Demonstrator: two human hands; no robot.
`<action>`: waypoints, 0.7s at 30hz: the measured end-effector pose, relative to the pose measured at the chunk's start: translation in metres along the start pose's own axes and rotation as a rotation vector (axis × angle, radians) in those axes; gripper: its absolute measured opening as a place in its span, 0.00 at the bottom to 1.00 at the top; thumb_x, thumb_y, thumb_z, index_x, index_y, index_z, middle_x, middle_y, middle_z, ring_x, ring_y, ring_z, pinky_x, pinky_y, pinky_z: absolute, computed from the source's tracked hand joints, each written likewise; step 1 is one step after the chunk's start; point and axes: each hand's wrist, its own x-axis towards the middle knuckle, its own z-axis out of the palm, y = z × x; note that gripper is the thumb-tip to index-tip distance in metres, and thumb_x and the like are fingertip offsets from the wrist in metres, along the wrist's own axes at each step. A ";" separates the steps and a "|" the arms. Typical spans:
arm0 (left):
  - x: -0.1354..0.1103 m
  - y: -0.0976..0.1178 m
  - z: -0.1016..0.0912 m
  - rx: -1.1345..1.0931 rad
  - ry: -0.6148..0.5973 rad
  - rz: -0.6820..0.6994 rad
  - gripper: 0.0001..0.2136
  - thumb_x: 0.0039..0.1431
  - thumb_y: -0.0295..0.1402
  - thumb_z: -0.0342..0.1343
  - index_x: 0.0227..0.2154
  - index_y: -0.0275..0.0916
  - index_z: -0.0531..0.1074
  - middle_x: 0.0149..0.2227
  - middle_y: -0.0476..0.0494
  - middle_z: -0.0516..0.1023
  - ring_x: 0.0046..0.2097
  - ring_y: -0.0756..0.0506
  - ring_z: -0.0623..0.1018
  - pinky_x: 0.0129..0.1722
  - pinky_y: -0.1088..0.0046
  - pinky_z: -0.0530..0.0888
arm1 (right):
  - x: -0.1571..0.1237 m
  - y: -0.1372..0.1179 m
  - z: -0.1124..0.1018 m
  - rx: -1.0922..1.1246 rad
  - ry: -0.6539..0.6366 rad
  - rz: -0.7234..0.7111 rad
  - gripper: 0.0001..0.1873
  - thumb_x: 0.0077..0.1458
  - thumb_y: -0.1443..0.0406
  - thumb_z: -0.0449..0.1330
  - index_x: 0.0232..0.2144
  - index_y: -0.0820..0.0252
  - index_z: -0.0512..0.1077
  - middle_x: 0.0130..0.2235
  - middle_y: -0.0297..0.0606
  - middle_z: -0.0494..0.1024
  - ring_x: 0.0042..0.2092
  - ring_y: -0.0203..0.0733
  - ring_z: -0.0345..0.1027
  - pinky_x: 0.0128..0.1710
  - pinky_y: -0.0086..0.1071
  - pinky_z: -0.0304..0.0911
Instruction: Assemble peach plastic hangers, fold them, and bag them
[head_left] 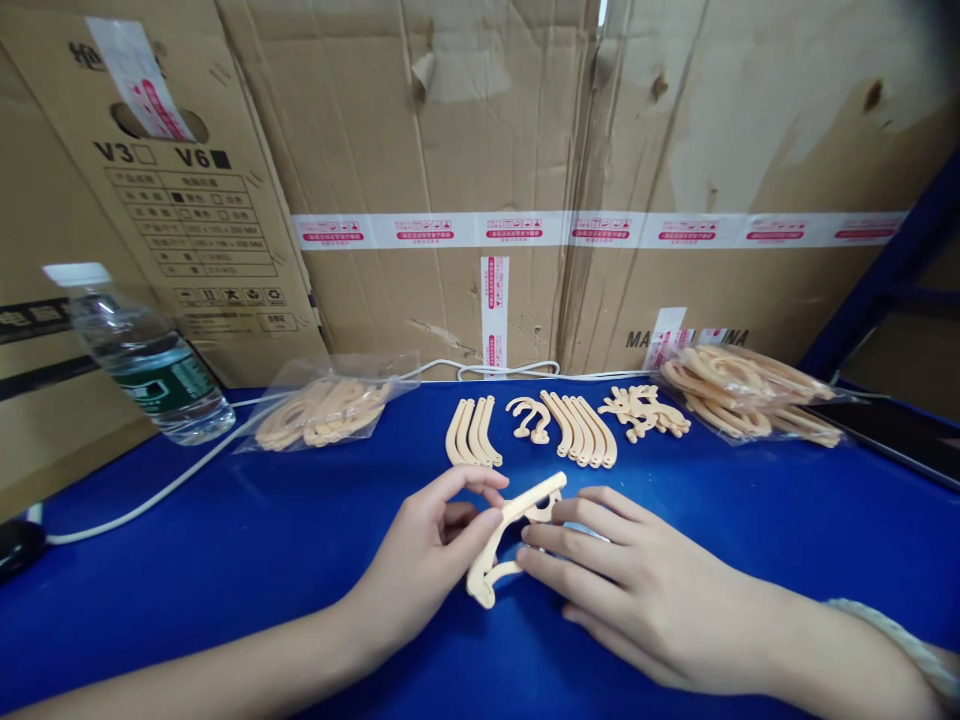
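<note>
My left hand [424, 560] pinches a beige, curved plastic hanger part [491, 555] between thumb and fingers, just above the blue table. A thin hooked piece sits along the inner side of this part, and its lower end curves toward my right hand [630, 580]. The right fingers are bent against that hooked piece; the right thumb is hidden. Something clear and shiny shows beneath the right fingers, too covered to name. Just beyond my hands lie several curved arms [471, 432] in a row, two loose hooks [531, 418] and more curved arms [579, 430].
Small beige pieces [645, 412] lie in a pile at the right. Clear bags of beige parts stand at left [326, 410] and right [750, 390]. A water bottle [142, 360] leans at far left near a white cable [165, 490]. Cardboard [435, 150] walls the back; a dark flat device [900, 435] lies right.
</note>
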 end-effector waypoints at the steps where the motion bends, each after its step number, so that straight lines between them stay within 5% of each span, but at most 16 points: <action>1: 0.000 0.000 0.000 0.008 -0.008 0.001 0.10 0.59 0.35 0.60 0.42 0.42 0.71 0.36 0.49 0.72 0.27 0.53 0.70 0.24 0.79 0.67 | 0.000 0.000 -0.001 0.031 -0.032 0.014 0.20 0.65 0.66 0.50 0.57 0.66 0.67 0.54 0.47 0.75 0.50 0.51 0.67 0.49 0.44 0.61; 7: -0.001 0.001 0.001 0.064 0.004 0.024 0.11 0.59 0.34 0.60 0.44 0.41 0.72 0.29 0.50 0.74 0.26 0.50 0.71 0.25 0.77 0.67 | 0.000 0.001 0.000 0.008 -0.025 0.026 0.20 0.65 0.67 0.49 0.57 0.65 0.67 0.50 0.48 0.77 0.50 0.51 0.67 0.48 0.44 0.60; 13: -0.001 0.003 0.000 0.162 0.105 0.128 0.08 0.60 0.34 0.59 0.42 0.44 0.74 0.44 0.45 0.78 0.35 0.47 0.78 0.35 0.73 0.74 | 0.002 -0.001 -0.001 0.033 -0.043 0.025 0.18 0.65 0.69 0.48 0.54 0.65 0.69 0.41 0.46 0.78 0.40 0.47 0.66 0.45 0.44 0.61; 16: -0.001 0.004 -0.001 0.167 0.141 0.141 0.09 0.61 0.34 0.59 0.44 0.44 0.73 0.45 0.45 0.77 0.35 0.47 0.79 0.35 0.73 0.75 | 0.002 -0.002 -0.005 0.183 -0.080 0.095 0.17 0.64 0.69 0.50 0.53 0.62 0.69 0.44 0.46 0.75 0.41 0.47 0.65 0.45 0.43 0.63; 21: -0.003 0.004 0.001 0.161 0.133 0.183 0.10 0.60 0.32 0.60 0.45 0.44 0.73 0.45 0.46 0.76 0.39 0.46 0.80 0.40 0.74 0.76 | 0.002 -0.001 -0.010 0.496 0.187 0.405 0.12 0.62 0.68 0.52 0.46 0.60 0.70 0.54 0.49 0.63 0.56 0.44 0.59 0.55 0.36 0.61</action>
